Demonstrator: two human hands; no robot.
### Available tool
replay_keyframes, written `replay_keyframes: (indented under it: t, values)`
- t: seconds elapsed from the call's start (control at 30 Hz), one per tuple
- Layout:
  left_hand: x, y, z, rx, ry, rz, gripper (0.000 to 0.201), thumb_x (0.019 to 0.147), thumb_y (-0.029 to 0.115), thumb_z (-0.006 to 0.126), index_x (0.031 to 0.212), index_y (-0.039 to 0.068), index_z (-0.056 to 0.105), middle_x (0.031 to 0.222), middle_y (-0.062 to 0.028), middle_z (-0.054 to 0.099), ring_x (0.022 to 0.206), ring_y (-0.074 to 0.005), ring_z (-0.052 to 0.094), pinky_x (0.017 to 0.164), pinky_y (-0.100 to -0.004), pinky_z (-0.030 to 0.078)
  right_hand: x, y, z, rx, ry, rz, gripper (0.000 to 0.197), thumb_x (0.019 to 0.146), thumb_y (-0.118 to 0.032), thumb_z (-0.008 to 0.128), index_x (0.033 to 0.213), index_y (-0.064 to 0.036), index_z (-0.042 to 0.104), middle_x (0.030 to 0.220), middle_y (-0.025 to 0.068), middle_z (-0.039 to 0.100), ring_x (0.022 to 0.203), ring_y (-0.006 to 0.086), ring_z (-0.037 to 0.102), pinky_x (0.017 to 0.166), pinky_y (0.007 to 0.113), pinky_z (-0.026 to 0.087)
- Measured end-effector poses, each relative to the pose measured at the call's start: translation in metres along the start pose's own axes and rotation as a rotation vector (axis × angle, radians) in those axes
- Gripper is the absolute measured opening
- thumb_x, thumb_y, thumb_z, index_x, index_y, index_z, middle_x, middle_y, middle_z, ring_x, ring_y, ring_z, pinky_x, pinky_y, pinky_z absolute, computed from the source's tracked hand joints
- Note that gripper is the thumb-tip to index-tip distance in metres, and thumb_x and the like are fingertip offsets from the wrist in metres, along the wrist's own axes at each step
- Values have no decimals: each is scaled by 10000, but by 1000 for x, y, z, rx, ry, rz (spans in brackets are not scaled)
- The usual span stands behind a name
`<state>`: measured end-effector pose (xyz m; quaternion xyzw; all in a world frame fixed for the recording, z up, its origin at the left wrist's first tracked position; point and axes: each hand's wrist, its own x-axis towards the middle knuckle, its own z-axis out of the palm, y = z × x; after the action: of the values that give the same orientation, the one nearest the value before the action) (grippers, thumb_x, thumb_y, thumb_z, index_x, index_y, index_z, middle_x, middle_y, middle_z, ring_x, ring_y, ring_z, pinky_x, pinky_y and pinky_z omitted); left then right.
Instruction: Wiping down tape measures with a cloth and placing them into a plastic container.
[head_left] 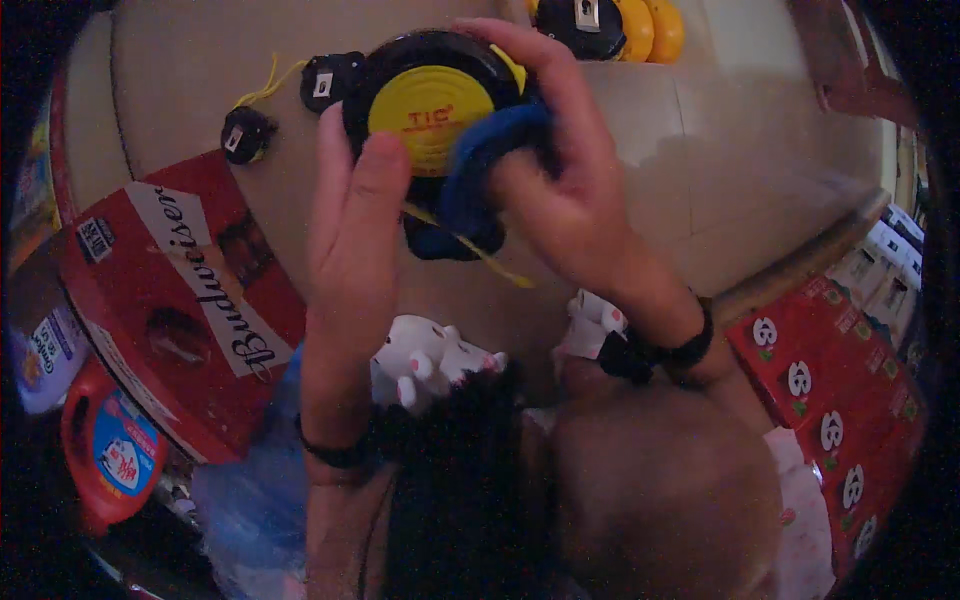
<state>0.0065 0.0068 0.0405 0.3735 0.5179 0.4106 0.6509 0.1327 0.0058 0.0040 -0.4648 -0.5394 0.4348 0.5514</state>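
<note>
Up in front of me is a large round tape measure [430, 95] with a black case and a yellow disc on its face. My left hand [355, 225] grips its left side, the thumb resting on the front. A blue cloth [480, 160] is bunched in my right hand [580, 190] and pressed to the tape measure's right side. That hand's fingers reach round the top right edge, while the thumb is partly hidden in the cloth. From below the case hangs a yellow cord [475, 250].
Two small black tape measures [333, 80] lie at the upper left, one with a yellow cord. Beyond my right hand are more black and yellow tape measures [590, 30]. A red carton [180, 310] and a red jug [115, 450] stand left; red packages [830, 400] line the right. White figures [430, 355] sit below.
</note>
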Motion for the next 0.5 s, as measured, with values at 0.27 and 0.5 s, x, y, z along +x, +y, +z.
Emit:
replay_keyframes:
  t: [0.27, 0.5]
  values:
    - [-9, 3, -6, 338, -137, 170, 316, 907, 190, 404, 1134, -7, 306, 1001, -73, 460, 920, -115, 422, 807, -235, 354, 23, -9, -1, -235, -10, 138, 205, 805, -163, 466, 937, -12, 506, 803, 140, 558, 723, 255, 560, 641, 339, 447]
    - [-1, -2, -8, 181, -139, 167, 311, 900, 151, 405, 1162, 0, 334, 1049, -71, 455, 964, -123, 426, 857, -248, 341, 8, -3, -8, 57, 51, 192, 342, 925, -277, 299, 1030, -9, 484, 974, 64, 538, 875, 121, 511, 791, 248, 406]
